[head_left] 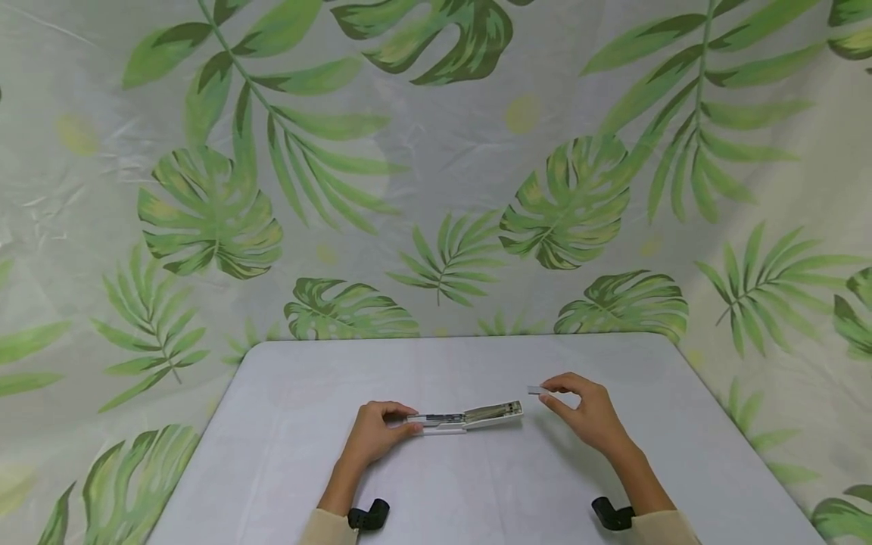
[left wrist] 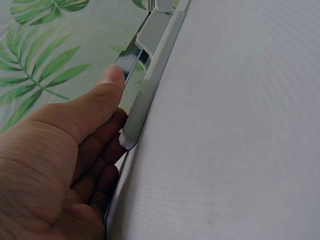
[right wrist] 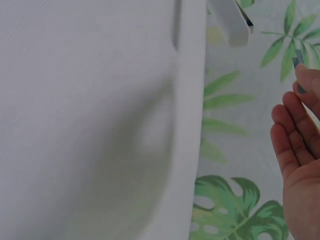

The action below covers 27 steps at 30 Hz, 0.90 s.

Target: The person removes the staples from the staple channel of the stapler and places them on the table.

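Observation:
A white stapler [head_left: 466,429] lies folded open on the table, its top cover [head_left: 493,414] swung back to the right so the metal inside shows. My left hand [head_left: 375,433] grips the left end of the stapler between thumb and fingers. In the left wrist view, the thumb of the left hand [left wrist: 95,110] rests on the metal magazine [left wrist: 129,61], above the white base [left wrist: 145,102]. Just right of the cover, my right hand [head_left: 591,412] pinches a small grey strip of staples [head_left: 535,390] above the table. The right wrist view has the right hand [right wrist: 302,135] at its edge.
The white-covered table [head_left: 477,484] has rounded far corners. Behind it hangs a leaf-patterned cloth [head_left: 443,189]. Black wrist cameras [head_left: 369,515] are strapped on both forearms.

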### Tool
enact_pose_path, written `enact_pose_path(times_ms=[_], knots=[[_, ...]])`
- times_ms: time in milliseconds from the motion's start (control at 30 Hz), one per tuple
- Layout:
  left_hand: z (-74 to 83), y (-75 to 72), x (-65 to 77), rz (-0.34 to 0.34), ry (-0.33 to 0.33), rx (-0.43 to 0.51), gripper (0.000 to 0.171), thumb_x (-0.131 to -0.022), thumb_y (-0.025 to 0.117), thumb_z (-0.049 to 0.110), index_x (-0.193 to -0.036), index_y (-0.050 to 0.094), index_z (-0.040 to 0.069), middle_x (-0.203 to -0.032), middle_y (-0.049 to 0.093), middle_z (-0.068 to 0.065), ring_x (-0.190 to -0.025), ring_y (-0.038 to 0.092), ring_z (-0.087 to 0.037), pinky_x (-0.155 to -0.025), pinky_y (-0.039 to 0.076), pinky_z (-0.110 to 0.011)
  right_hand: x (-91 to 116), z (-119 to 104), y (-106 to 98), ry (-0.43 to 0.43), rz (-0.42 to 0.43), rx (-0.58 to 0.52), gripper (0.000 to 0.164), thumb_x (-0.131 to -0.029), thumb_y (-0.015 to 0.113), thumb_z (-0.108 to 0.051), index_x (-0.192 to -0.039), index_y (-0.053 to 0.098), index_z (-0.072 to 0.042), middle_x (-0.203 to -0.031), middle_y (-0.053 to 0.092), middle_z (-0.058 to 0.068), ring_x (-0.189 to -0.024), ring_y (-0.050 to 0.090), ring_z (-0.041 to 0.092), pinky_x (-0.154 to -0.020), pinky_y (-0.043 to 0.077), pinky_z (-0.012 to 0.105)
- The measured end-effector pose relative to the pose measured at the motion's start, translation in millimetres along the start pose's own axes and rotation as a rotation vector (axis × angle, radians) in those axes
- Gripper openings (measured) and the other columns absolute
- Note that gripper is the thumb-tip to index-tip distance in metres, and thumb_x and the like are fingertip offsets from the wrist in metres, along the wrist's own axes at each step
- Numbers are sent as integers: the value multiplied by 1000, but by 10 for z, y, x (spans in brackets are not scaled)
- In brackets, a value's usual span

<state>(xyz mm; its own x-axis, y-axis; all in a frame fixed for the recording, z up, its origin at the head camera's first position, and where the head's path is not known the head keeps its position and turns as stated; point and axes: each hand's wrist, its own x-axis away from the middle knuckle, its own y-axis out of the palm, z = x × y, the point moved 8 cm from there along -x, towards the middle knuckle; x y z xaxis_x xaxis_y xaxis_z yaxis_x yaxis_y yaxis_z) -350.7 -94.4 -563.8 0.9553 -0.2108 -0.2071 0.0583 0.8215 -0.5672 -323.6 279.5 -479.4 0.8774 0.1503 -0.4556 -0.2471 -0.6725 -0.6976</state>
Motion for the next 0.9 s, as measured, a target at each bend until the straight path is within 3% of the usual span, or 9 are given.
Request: enact_pose_path(times_ms=[67, 267, 433, 600, 900], knots=[[7, -8, 2, 2, 1, -3, 27, -79, 87, 49, -97, 82, 29, -101, 79, 9, -98, 72, -13, -89, 56, -35, 16, 16, 5, -3, 3, 6, 16, -91, 81, -22, -106, 77, -20, -103, 75, -7, -93, 65, 10, -80, 56, 36], [19, -22, 3, 4, -4, 2, 25, -80, 87, 47, -97, 82, 29, -101, 78, 10, -98, 72, -12, -88, 56, -33, 47, 121, 50, 33, -25, -13, 16, -92, 80, -22, -107, 78, -17, -104, 76, -5, -96, 69, 22, -83, 57, 50], [19, -27, 0, 6, 4, 0, 27, -80, 88, 47, -97, 83, 27, -100, 78, 9, -97, 72, -13, -88, 56, -33, 76, 225, 97, 53, -42, -24, 18, -91, 80, -22, -108, 78, -15, -104, 76, -3, -97, 71, 23, -85, 56, 54], [-20, -14, -13, 7, -1, -3, 26, -79, 88, 46, -97, 83, 28, -100, 78, 10, -97, 71, -11, -88, 56, -32, 107, 308, 132, 59, -53, -26, 18, -91, 81, -22, -107, 78, -16, -102, 77, -2, -95, 72, 23, -86, 57, 55], [-34, 6, 4, 6, 1, 2, 25, -79, 88, 47, -96, 82, 29, -99, 78, 11, -97, 71, -10, -88, 56, -33, 169, 424, 232, 91, -111, -49, 18, -91, 81, -20, -108, 79, -15, -101, 78, -1, -96, 73, 28, -84, 58, 45]])
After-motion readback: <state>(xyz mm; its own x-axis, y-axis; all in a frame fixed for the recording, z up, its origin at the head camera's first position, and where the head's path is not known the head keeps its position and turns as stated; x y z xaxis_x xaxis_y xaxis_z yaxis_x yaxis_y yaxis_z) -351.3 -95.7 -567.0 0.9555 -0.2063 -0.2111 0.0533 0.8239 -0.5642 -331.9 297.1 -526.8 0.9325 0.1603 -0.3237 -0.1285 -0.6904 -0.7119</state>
